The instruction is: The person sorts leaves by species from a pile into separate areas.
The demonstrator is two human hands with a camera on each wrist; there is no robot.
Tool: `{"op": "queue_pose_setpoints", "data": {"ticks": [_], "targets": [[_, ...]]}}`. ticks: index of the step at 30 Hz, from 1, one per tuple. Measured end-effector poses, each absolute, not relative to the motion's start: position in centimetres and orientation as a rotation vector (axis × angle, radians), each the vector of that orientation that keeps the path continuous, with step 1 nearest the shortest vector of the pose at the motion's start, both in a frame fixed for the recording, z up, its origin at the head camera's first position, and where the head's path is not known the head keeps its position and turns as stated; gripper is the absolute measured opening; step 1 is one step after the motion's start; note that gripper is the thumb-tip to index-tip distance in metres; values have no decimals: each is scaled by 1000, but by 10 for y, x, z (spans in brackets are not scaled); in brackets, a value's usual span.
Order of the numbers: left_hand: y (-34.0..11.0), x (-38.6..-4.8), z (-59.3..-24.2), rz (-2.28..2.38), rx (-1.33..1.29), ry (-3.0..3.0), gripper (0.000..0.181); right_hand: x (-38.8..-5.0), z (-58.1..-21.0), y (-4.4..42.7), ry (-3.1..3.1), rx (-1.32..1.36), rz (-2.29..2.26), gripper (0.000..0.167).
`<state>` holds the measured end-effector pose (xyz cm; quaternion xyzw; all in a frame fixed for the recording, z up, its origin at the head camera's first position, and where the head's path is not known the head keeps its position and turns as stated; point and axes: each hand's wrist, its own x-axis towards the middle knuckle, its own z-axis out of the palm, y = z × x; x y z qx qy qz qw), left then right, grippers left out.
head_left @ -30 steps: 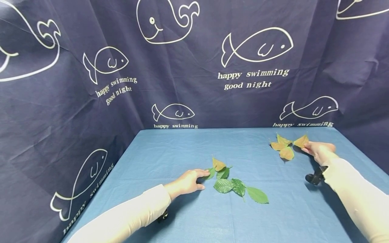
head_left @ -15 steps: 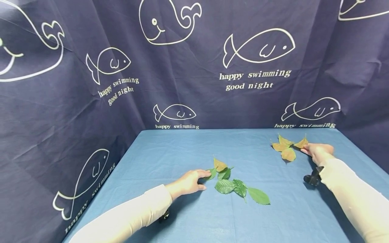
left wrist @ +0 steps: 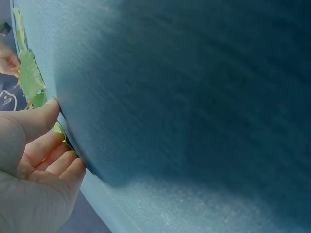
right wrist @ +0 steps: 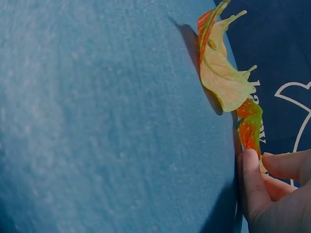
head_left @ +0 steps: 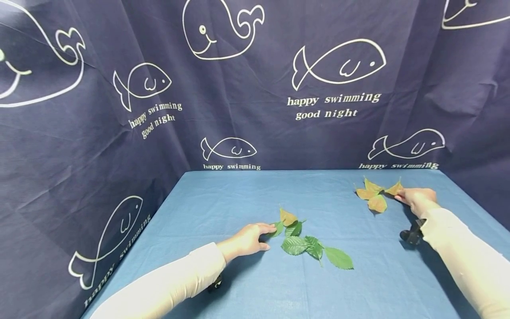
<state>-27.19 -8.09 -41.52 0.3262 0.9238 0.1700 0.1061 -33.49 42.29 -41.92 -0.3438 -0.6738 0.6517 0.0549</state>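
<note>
In the head view my left hand [head_left: 248, 239] rests its fingertips on a green leaf [head_left: 278, 228], thumb held apart. The left wrist view shows the fingers [left wrist: 60, 162] over the leaf, which is mostly hidden. Beside it lie a yellow leaf [head_left: 287, 217] and several green leaves [head_left: 294, 246] in a slanting line, touching or overlapping. At the far right my right hand [head_left: 418, 198] pinches the edge of a yellow-brown leaf [head_left: 394, 188] between thumb and fingers. Left of that leaf, three other yellow leaves [head_left: 377, 203] fan out, stems outward on some, their inner ends nearly meeting.
Blue cloth [head_left: 223, 195] covers the table. A dark blue curtain [head_left: 247, 110] with white fish and whale drawings stands behind it and along the left side. A black wrist camera [head_left: 411, 235] hangs under the right sleeve.
The right hand has shifted its yellow-brown leaf slightly left, toward the other yellow leaves, and turned it a little. The left hand stays on its green leaf. The head view has shifted slightly.
</note>
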Motion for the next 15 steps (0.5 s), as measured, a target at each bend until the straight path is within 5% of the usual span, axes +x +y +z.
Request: {"op": "queue_pose_setpoints", "data": {"ticks": [9, 15], "targets": [[-80, -274, -417, 508, 961, 2730, 54, -330, -414, 425, -2170, -996, 1903, 19], [-80, -274, -416, 514, 937, 2721, 55, -326, -411, 425, -2231, -997, 1821, 59]]}}
